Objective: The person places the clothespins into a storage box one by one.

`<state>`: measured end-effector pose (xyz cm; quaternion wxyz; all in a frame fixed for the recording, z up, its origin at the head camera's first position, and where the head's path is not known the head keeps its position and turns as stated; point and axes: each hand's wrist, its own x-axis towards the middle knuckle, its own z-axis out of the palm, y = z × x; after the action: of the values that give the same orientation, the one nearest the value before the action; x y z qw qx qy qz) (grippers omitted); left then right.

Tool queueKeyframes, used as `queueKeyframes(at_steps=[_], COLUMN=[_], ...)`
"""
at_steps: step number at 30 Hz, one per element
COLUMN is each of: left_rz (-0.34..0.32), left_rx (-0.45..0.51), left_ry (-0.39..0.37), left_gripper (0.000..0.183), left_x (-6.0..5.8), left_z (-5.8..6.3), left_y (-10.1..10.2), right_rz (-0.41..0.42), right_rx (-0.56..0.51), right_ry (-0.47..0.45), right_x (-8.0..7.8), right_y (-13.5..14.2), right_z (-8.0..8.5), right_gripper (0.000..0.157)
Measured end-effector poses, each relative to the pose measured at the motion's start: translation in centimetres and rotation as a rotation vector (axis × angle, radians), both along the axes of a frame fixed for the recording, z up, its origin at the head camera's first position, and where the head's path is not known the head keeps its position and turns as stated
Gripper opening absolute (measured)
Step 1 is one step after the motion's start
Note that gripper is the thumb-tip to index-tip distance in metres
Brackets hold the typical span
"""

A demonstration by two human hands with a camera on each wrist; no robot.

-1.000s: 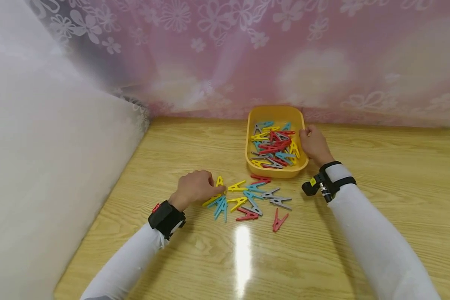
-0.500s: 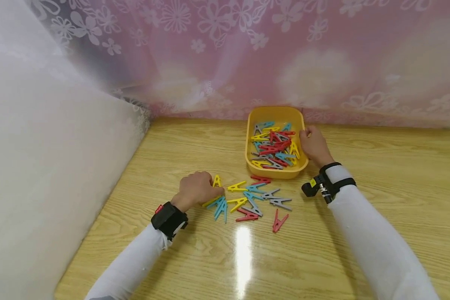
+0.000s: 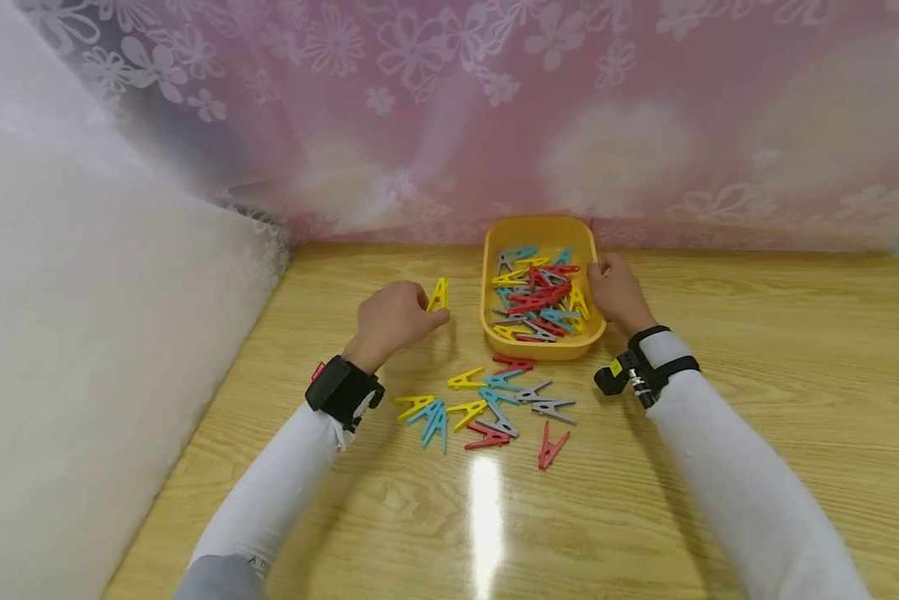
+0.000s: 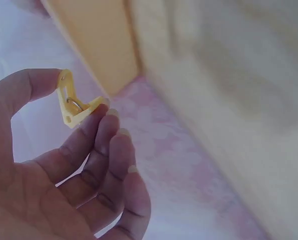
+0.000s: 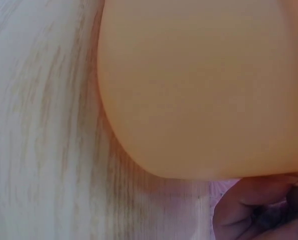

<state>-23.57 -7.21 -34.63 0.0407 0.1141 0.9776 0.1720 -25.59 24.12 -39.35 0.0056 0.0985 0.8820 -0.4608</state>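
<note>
A yellow clothespin (image 3: 438,295) is pinched between the thumb and fingertips of my left hand (image 3: 392,321), raised over the table left of the yellow plastic basket (image 3: 543,351). The left wrist view shows the clothespin (image 4: 75,119) and its metal spring between thumb and index finger. My right hand (image 3: 620,293) grips the basket's right rim; in the right wrist view the basket wall (image 5: 199,90) hides part of that hand (image 5: 241,205). Red, blue, yellow and grey clothespins lie jumbled inside the basket. More lie loose in front of it, including a red clothespin (image 3: 551,447) nearest me.
The wooden table (image 3: 389,517) runs back to a pink flowered curtain (image 3: 449,142) just behind the basket. A white sheet (image 3: 104,317) borders the table on the left.
My left hand has lifted a yellow clothespin off the loose group and moved it away from me, up beside the basket. The right hand stays on the rim; the view shifts slightly.
</note>
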Motion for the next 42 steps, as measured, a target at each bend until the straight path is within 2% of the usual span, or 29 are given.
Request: queueKeyframes(at_steps=[4,10,15,20,28,34,38,42], left_rz=[-0.050,-0.147,-0.187,-0.218,-0.190,-0.187,-0.243,-0.379], left_rx=[0.010,0.002,0.007,0.056,0.174,0.164,0.125,0.107], left_ry=[0.017,0.042,0.035,0.070,0.129,0.082,0.006,-0.095], left_gripper=[0.051,0.041,0.043,0.042,0.032,0.023,0.021,0.020], left_x=[-1.6,-3.8,-4.7,-5.0,-5.1,-4.7,-4.1,-3.2], left_z=[1.1,1.8,1.2,0.2,-0.7,-1.7,-2.4,-3.1], left_y=[2.8,6.6,8.6,9.6,7.5,4.2,1.4,-1.5], right_rz=[-0.003,-0.013,-0.015,-0.019,-0.026,-0.013,-0.010,-0.013], right_rx=[0.006,0.017,0.007,0.002,0.024,0.043,0.054,0.059], right_ry=[-0.008,-0.033,-0.023,-0.028,-0.043,-0.027,-0.008,-0.005], right_x=[0.1,-0.1,-0.4,-0.5,-0.4,-0.5,-0.6,-0.6], right_y=[0.2,0.2,-0.4,-0.5,0.1,0.6,1.1,1.4], right_z=[0.0,-0.2,-0.3,-0.3,-0.3,-0.2,-0.2,-0.2], right_gripper=[0.031,0.033,0.030,0.032,0.033,0.036,0.036,0.037])
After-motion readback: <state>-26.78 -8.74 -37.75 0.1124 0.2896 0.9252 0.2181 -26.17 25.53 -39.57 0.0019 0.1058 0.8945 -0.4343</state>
